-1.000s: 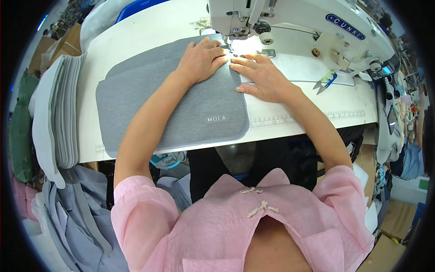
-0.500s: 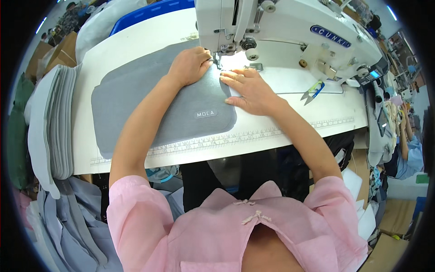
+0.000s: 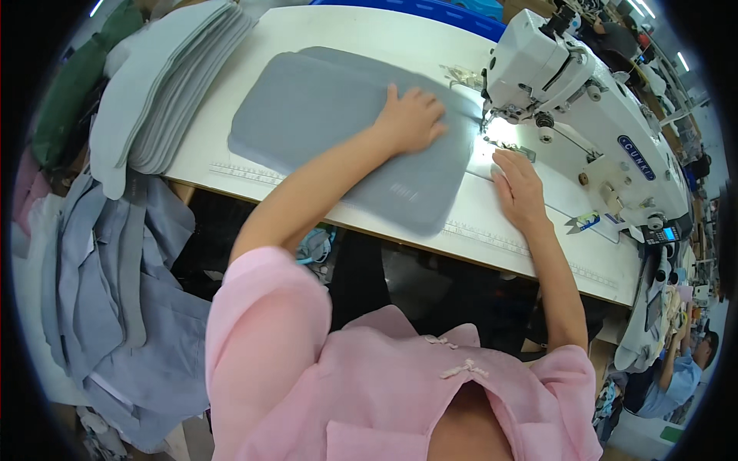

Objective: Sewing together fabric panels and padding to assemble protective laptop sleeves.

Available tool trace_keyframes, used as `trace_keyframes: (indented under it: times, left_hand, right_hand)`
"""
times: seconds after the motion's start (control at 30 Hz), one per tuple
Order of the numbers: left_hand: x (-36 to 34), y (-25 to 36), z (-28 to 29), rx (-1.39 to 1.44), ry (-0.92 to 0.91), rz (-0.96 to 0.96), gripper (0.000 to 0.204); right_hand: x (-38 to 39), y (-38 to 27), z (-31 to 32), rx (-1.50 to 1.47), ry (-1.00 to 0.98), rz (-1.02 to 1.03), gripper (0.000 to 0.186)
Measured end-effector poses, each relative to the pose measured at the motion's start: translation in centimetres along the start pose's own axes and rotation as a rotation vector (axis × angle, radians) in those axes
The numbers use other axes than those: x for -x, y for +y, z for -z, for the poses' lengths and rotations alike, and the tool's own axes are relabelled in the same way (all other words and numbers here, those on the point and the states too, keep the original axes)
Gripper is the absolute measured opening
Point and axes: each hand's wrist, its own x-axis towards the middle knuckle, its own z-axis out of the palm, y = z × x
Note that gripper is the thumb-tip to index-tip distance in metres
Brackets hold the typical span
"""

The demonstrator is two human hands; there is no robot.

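Observation:
Spread on the table beside the sewing machine [image 3: 530, 65] is a grey fabric panel [image 3: 330, 107], blurred toward its right end, with a small pale label [image 3: 403, 192]. Another grey layer shows along its edges. My left hand [image 3: 413, 119] rests on top of the panel, fingers stretched and apart. To the right of the panel, my right hand [image 3: 520, 188] lies on the white table just in front of the lit needle area, its fingers extended with nothing seen in them. The panel's right edge lies close to the needle.
A thick stack of grey cut pieces [image 3: 173, 84] hangs over the table's left end. More grey-blue cloth [image 3: 146, 307] is heaped below it. Thread snips [image 3: 584, 221] lie right of my right hand. Behind the table is a blue bin [image 3: 415, 15]. Another person [image 3: 669, 384] works far right.
The view has turned left. The grey panel has shifted leftward from the needle under my left hand. My right hand has come off the panel onto the table.

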Motion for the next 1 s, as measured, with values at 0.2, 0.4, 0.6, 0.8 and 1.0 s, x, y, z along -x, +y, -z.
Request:
trace_keyframes:
  times: [0.2, 0.4, 0.6, 0.8, 1.0]
  left_hand:
    - [13.0, 4.5, 5.5, 0.285, -0.053, -0.613, 0.035]
    - [9.6, 0.2, 6.8, 0.143, 0.25, -0.293, 0.026]
    - [1.3, -7.0, 3.5, 0.386, 0.038, 0.252, 0.024]
    - [3.5, -7.9, 3.3, 1.132, 0.091, 0.394, 0.015]
    - [4.5, -6.9, 2.8, 1.447, 0.13, 0.344, 0.011]
  right_hand:
    - [-3.5, -4.8, -0.8, -0.155, -0.025, 0.134, 0.026]
    - [-4.2, -5.3, -4.8, -0.261, -0.218, 0.098, 0.024]
    - [-4.4, -7.3, -5.1, -0.241, -0.239, 0.077, 0.025]
    - [-4.4, -6.9, -5.4, -0.268, -0.204, 0.109, 0.029]
    - [-9.5, -4.6, -6.4, -0.211, 0.084, -0.164, 0.03]
